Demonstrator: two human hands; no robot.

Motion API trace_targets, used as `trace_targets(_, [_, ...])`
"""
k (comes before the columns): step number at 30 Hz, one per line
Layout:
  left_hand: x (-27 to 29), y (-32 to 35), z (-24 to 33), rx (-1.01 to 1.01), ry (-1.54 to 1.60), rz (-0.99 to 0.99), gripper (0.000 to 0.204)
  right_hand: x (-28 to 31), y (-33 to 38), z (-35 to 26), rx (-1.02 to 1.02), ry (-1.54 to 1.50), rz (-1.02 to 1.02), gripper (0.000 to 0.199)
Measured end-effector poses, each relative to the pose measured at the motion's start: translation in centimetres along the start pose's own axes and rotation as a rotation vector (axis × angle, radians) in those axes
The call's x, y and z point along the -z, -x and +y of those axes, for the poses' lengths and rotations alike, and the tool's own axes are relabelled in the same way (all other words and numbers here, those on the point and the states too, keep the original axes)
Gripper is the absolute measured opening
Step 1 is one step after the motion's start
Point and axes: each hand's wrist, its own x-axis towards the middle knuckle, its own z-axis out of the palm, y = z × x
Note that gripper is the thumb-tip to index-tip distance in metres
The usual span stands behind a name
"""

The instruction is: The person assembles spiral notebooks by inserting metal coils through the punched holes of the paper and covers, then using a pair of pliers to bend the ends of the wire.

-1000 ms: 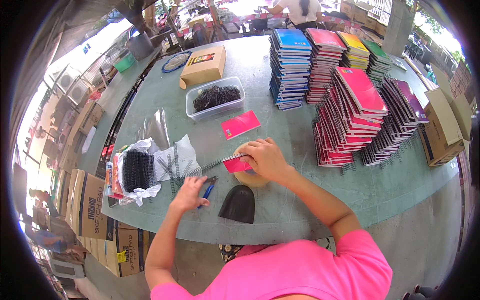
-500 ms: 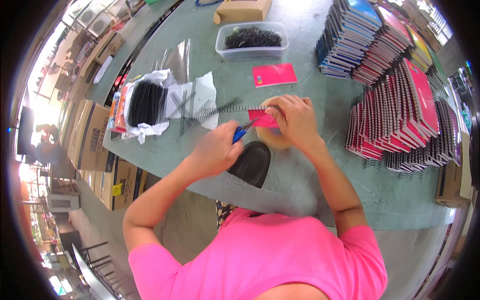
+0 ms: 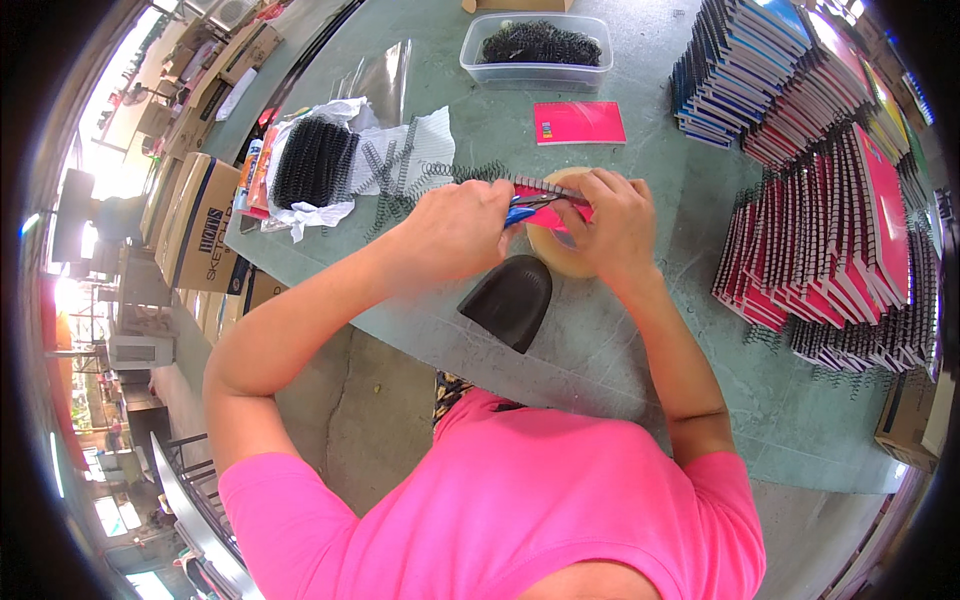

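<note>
My left hand (image 3: 455, 228) is closed round blue-handled pliers (image 3: 522, 209). Their metal jaws reach across a small pink notebook (image 3: 545, 218), by the coil along its far edge. Fingers of my right hand (image 3: 618, 222) pinch that notebook at its right end, hiding part of it. From its left end, past my left hand, a dark spiral coil (image 3: 465, 172) runs out toward loose coils. Under the notebook lies a round pale-yellow roll (image 3: 566, 262), perhaps tape. A black curved pad (image 3: 508, 303) rests nearer me, beside the roll.
Another pink notebook (image 3: 580, 123) lies beyond my hands, before a clear plastic tub (image 3: 536, 76) of black coils. Stacked blue notebooks (image 3: 735, 75) and pink spiral notebooks (image 3: 815, 235) stand at right. Bundled black coils (image 3: 315, 163) sit on white paper at left. Cardboard boxes (image 3: 205, 225) stand past the table's left edge.
My left hand has brought the pliers forward and right, over the notebook near its coil. My right hand still grips the notebook. The whole view has shifted slightly.
</note>
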Motion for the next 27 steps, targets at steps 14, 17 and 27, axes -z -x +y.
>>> trace_targets(14, [-8.6,3.2,-5.5,-0.133,-0.257,0.547,0.031,0.3,0.1,-0.4,0.004,0.062,-0.132,0.016])
trace_targets(17, [-7.3,4.0,-3.3,-0.054,0.053,0.339,0.037,0.4,0.0,-0.2,-0.011,0.062,-0.183,0.017])
trace_targets(27, [-4.5,-1.7,-3.4,-0.312,-0.063,0.692,0.021,0.6,-0.5,-0.4,-0.085,-0.023,-0.221,0.012])
